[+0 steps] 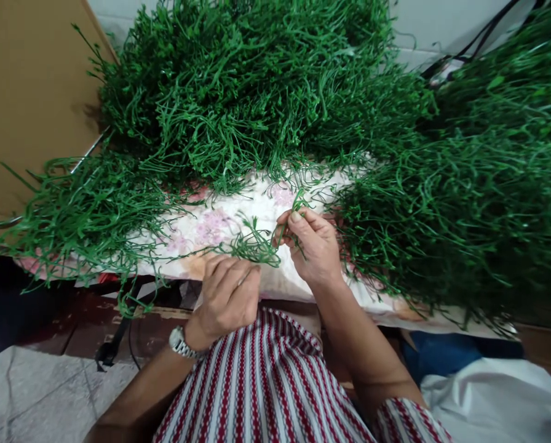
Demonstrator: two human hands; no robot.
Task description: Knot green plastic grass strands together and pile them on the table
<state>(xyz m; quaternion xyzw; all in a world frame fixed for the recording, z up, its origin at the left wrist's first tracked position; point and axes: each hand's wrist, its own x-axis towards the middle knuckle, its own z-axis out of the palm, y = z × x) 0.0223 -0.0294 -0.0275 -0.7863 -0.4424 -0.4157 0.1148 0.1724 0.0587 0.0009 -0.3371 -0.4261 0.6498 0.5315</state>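
Observation:
My left hand, with a metal watch on its wrist, is closed around a small bunch of thin green plastic-looking stems whose loose ends stick out over the cloth. To its right, my right hand pinches one or a few green stems between thumb and fingers. The two hands are a short way apart, just above the front part of the flowered cloth. What lies inside the left fist is hidden.
A tall heap of green stems fills the back of the table. Another heap covers the right, and a smaller pile hangs over the front edge at left. A tan board stands at left. Dark cables run at back right.

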